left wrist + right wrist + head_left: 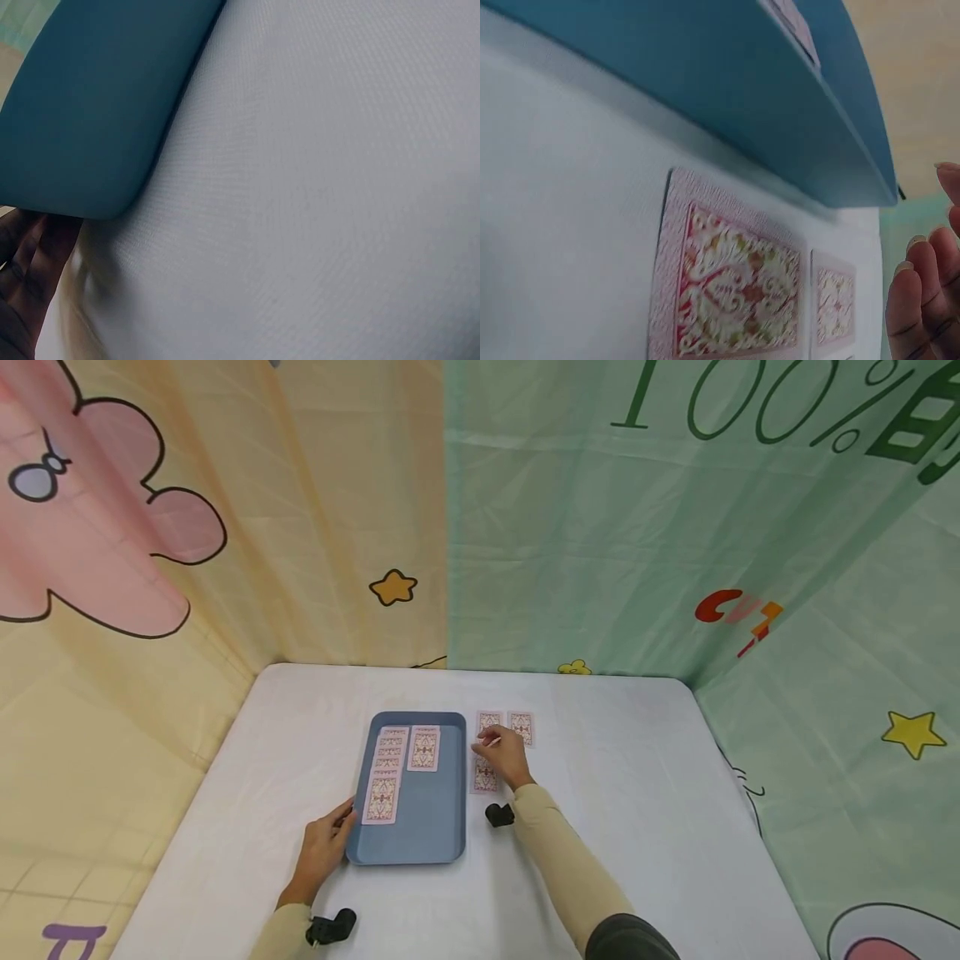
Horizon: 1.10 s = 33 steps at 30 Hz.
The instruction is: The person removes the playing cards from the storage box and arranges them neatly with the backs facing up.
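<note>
Cards at lower centre show ornate red, pale-bordered backs; your right hand curves loosely, seemingly empty; your left hand touches the tray.

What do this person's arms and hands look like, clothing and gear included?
Beige sleeves reach toward both wrists. The left hand and right hand are gloveless. A small black device sits at each wrist, and dark material covers the right arm farther up.

Table: was white, far corners rounded.
Yellow curtain: carried an orange star.
Green curtain: carried lettering and a yellow star.
</note>
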{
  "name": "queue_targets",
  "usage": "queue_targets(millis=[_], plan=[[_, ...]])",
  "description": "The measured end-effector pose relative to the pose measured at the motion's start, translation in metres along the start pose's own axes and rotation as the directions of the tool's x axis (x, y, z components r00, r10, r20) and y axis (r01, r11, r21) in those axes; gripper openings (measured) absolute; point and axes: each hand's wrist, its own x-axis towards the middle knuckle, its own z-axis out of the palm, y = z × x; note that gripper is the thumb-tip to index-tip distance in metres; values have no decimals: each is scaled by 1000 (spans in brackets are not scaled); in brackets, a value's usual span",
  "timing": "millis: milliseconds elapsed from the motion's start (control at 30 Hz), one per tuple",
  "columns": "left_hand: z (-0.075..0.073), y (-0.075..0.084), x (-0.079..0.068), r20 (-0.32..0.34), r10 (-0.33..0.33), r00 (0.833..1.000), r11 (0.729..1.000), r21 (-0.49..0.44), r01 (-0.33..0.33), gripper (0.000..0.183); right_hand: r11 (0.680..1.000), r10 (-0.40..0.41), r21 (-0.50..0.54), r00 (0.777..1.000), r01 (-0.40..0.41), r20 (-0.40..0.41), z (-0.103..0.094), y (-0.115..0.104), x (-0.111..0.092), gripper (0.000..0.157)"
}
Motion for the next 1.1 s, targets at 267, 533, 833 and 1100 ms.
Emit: queue_targets(millis=[267, 533, 833, 1100], plan=[[-1, 1, 1, 22, -17, 1000, 1000, 1, 17, 36, 991, -132, 6, 985, 132, 110, 20, -31, -3, 21], [-2, 1, 0, 17, 1, 1000, 1000, -6, 0, 35, 985, -165, -14, 957, 173, 238, 51, -52, -12, 20], [0, 0, 0, 15, 7, 1000, 1000, -18, -7, 36, 983, -162, -26, 916, 184, 367, 86, -63, -20, 27], [-1, -1, 0, 14, 12, 1000, 1000, -19, -11, 36, 985, -83, -103, 898, 141, 433, 109, -64, -24, 33]])
